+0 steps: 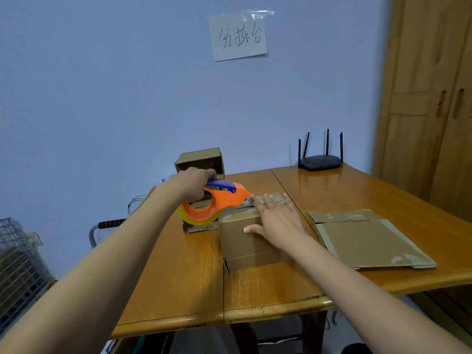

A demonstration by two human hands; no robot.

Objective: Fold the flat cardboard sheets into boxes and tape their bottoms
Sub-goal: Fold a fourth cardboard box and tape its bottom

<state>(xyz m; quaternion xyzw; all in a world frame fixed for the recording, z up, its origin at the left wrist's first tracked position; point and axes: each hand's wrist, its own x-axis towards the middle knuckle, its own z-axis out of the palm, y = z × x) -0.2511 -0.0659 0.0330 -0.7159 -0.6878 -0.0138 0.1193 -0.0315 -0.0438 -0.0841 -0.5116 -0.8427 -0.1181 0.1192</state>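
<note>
Wire basket (18,254) at far left; then the left hand (190,185) clenched round an orange tape dispenser (212,205) — its nose at the box (246,236) mid-table. Right hand (277,223) lies flat on that box, fingers straight. Flat cardboard sheets (367,238) lie right — wall note (238,37) reads 分拣台.

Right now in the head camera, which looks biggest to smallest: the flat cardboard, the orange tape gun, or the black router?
1. The flat cardboard sheet, clearly the largest.
2. The orange tape gun.
3. The black router.
The router sits farther from the camera, so its place behind the tape gun is unsure.
</note>
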